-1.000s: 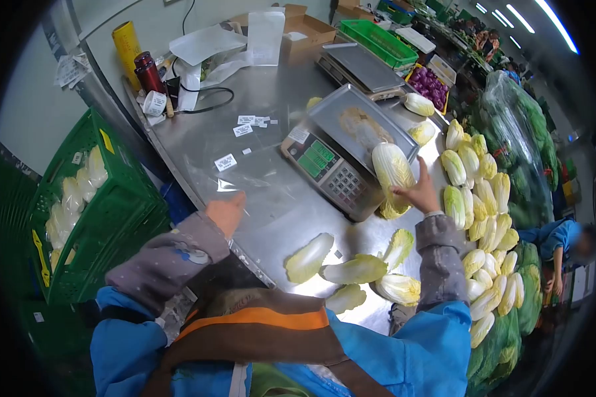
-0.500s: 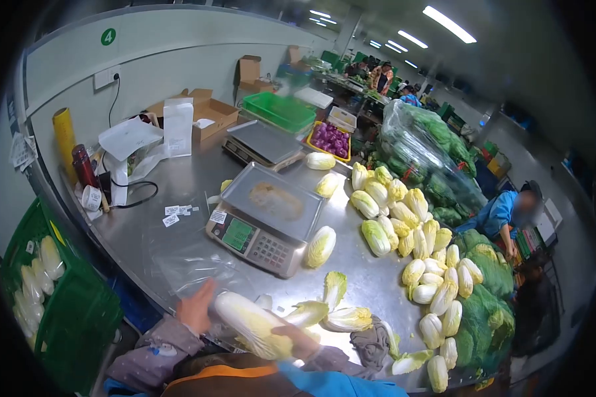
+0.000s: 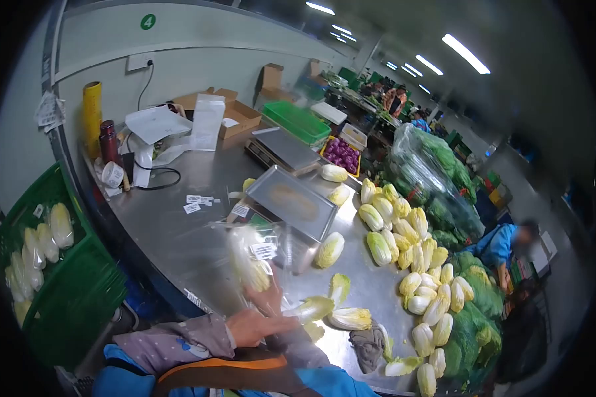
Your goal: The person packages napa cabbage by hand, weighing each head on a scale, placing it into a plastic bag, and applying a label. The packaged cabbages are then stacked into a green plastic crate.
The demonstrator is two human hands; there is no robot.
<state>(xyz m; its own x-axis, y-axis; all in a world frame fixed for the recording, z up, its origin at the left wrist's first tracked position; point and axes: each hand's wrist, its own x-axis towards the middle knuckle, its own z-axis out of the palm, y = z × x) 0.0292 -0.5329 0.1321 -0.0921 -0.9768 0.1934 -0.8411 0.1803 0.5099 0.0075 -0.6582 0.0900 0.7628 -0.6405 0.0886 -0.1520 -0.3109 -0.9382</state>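
A napa cabbage (image 3: 248, 268) is inside a clear plastic bag (image 3: 281, 241) with a printed label, held up in front of the digital scale (image 3: 291, 202) and hiding its keypad. My right hand (image 3: 266, 294) is closed at the lower end of the cabbage, partly behind the plastic. Crossing just below it, my left hand (image 3: 255, 327) is closed at the bag's mouth, one finger pointing right; the plastic in its grip is hard to make out. Loose cabbage leaves (image 3: 311, 309) and a trimmed cabbage (image 3: 349, 319) lie to the right of my hands.
Many napa cabbages (image 3: 420, 264) are piled on the right, beside green net sacks (image 3: 470, 331). A grey cloth (image 3: 367, 347) lies near the front edge. Loose labels (image 3: 195, 204) sit left of the scale. A green crate (image 3: 79, 284) with bagged cabbages stands at left. A co-worker (image 3: 500, 245) bends at right.
The cabbage, bare and low in front of me before, is now in the labelled bag and nearer the scale. My left hand moved right and down, crossing below my right. The view has shifted.
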